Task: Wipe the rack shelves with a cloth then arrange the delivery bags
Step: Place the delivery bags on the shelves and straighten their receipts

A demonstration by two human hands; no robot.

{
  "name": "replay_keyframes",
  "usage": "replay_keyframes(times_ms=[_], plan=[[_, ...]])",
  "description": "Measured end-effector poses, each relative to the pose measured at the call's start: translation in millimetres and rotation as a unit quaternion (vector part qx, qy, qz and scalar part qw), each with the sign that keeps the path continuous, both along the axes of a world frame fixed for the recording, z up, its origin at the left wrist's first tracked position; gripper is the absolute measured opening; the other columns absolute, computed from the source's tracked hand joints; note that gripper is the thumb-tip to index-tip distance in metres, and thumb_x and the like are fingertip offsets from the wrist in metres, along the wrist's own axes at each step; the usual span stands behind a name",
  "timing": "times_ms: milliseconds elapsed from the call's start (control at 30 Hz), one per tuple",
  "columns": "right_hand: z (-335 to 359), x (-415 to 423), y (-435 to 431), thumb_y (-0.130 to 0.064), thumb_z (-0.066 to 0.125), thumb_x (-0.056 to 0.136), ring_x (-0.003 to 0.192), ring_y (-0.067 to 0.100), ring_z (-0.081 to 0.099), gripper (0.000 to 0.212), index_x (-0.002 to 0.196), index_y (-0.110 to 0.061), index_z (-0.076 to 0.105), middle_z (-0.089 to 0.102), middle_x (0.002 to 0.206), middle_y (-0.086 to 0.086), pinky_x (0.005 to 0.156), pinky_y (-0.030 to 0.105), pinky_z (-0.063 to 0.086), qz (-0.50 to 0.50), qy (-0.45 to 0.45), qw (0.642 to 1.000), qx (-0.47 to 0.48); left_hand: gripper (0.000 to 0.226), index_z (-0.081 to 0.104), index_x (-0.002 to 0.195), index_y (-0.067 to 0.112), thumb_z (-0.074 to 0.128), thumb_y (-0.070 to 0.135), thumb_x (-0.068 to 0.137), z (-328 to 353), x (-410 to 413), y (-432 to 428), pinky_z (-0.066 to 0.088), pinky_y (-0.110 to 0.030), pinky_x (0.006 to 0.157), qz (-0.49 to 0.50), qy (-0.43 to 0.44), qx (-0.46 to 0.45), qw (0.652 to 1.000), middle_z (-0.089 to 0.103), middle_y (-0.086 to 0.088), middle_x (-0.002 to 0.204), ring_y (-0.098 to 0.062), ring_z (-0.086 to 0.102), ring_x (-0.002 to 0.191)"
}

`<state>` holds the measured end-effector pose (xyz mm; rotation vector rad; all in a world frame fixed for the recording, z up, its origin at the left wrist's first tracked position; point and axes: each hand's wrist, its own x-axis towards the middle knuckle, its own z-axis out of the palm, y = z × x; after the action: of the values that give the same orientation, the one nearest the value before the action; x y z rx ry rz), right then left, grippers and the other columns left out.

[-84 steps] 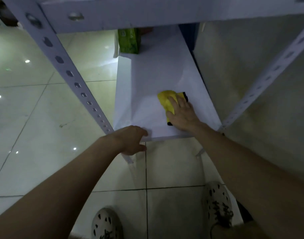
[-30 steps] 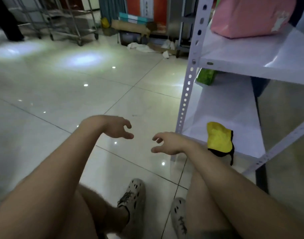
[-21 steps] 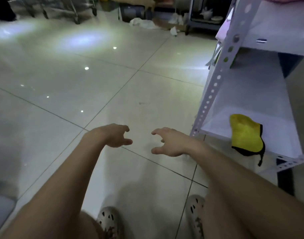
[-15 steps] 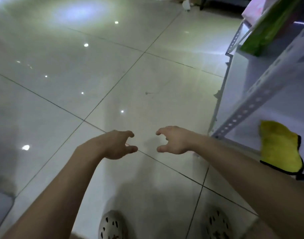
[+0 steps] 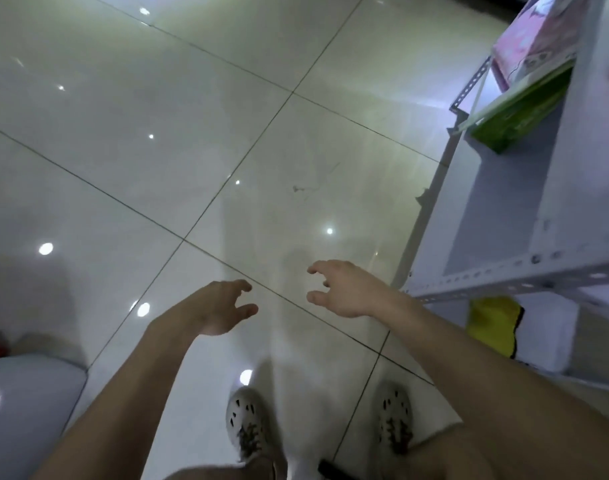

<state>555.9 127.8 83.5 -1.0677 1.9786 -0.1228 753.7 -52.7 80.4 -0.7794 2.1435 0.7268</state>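
Yellow cloth (image 5: 491, 327) on shelf (image 5: 552, 336), green bag (image 5: 517, 116) beyond, left hand (image 5: 220, 308), right hand (image 5: 346, 289), grip loose

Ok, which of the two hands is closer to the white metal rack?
The right hand, open and empty beside the white metal rack. The left hand, also empty, hangs further out over the glossy tiled floor.

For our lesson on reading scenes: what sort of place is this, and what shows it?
Probably a storeroom or delivery pickup room: a white slotted metal rack holding a green bag and a pink bag, on glossy floor tiles.
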Motion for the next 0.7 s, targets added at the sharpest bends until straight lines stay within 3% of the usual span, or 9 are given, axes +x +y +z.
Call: replay_keyframes(times_ms=[233,467,700], plan=[[159.9,15.7,-29.4,-0.046,0.064,0.100,0.129,0.023,0.058,0.062,0.154,-0.021,0.046,0.056,0.147,0.007,0.104,0.035,0.048,-0.022,0.003,1.000,-0.011,0.061,0.040,0.161,0.028,0.053,0.054,0.107,181.1,4.9,-35.2,0.044,-0.041,0.118,-0.001,0.021,-0.013,1.000,0.055,0.001,0.157,-0.022,0.054,0.142],[287.8,13.0,-60.8,-0.046,0.061,0.102,0.133,0.023,0.055,0.064,0.157,-0.019,0.043,0.050,0.155,0.006,0.108,0.034,0.046,-0.045,0.016,0.998,-0.030,0.059,0.044,0.158,0.028,0.056,0.054,0.106,312.9,26.0,-85.2,0.046,-0.038,0.115,-0.029,0.031,-0.036,0.998,0.059,0.000,0.152,-0.019,0.059,0.135],[388.6,7.0,-57.2,-0.048,0.064,0.101,0.128,0.016,0.059,0.062,0.154,-0.024,0.046,0.048,0.156,0.000,0.105,0.031,0.047,-0.105,0.046,0.989,-0.097,0.056,0.053,0.154,0.020,0.063,0.046,0.105,414.6,-2.9,-124.6,0.050,-0.036,0.109,-0.048,0.151,-0.043,0.986,0.063,-0.006,0.148,-0.022,0.064,0.128]])
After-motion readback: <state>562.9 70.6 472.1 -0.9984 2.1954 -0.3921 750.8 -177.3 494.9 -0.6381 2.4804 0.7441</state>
